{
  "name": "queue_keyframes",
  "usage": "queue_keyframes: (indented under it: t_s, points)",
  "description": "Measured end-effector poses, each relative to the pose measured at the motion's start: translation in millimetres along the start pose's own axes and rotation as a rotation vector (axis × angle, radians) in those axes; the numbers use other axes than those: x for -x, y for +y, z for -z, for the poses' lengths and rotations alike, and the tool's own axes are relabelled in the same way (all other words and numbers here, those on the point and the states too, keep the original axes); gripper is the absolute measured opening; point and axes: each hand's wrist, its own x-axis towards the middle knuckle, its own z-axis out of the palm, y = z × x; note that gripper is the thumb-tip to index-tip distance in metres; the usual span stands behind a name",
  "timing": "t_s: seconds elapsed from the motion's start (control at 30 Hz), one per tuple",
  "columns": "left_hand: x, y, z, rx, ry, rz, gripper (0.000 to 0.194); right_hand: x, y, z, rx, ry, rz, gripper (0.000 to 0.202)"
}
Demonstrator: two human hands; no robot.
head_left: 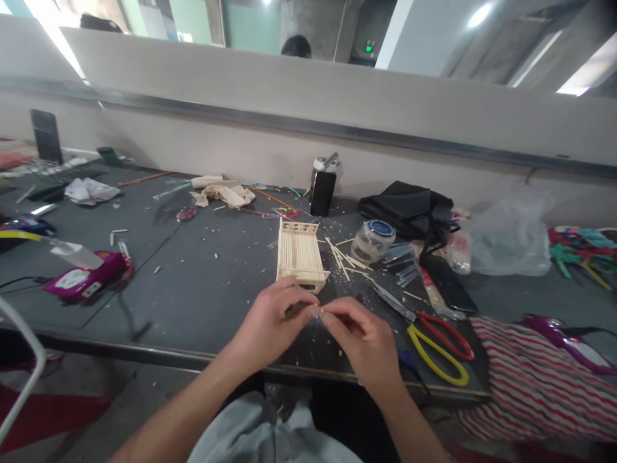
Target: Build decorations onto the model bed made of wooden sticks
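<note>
My left hand [284, 308] and my right hand [359, 334] meet fingertip to fingertip above the front of the table. Both are closed in a pinch, and whatever lies between the fingertips is too small to make out. Just beyond my left hand stands a small model bed [301, 251] built of pale wooden sticks, with a low rail at the near end and a patterned board at the far end. Loose wooden sticks [344, 260] lie to its right. Scissors [424, 328] with one red and one yellow handle rest beside my right hand.
A clear jar [373, 242] with a blue lid stands behind the sticks. A phone [322, 193] leans upright near the partition. To the right lie a black bag [407, 206], a dark phone [448, 283] and striped cloth [520, 373]. A purple device [84, 280] sits at left.
</note>
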Motion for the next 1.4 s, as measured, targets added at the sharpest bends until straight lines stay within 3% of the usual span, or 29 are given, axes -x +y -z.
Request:
queue_keyframes:
  t_s: [0.1, 0.17, 0.4, 0.57, 0.8, 0.97, 1.1, 1.4]
  points:
    - [17.9, -9.6, -7.5, 0.243, -0.003, 0.083, 0.013, 6.4, 7.1, 4.0, -0.347, -0.201, -0.328, 0.026]
    - [23.7, -13.2, -10.1, 0.369, -0.01, 0.105, 0.014, 6.6, 8.7, 5.6, -0.475, -0.299, -0.446, 0.029]
    - [23.9, -9.3, -13.8, 0.607, -0.09, 0.22, 0.019, 5.4, 2.7, 3.1, -0.68, -0.484, -0.504, 0.025]
    - [29.2, -13.5, -19.2, 0.778, -0.002, 0.397, 0.03, 6.7, 1.6, -0.2, -0.631, -0.369, -0.494, 0.023]
    - [36.5, -15.5, -22.4, 0.809, 0.021, 0.448, 0.025, 8.9, -2.4, -3.4, -0.194, -0.057, -0.294, 0.023]
    - [34.9, -12.8, -22.9, 0.747, 0.061, 0.483, 0.023, 9.2, -5.9, -3.5, -0.159, -0.107, -0.285, 0.025]
    - [32.7, -11.6, -22.4, 0.716, 0.018, 0.507, 0.022, 7.0, -5.8, -2.7, -0.223, -0.162, -0.348, 0.03]
    - [34.2, -12.9, -33.7, 0.777, -0.015, 0.566, 0.033, 12.1, 4.7, -8.7, -0.322, -0.039, -0.435, 0.03]
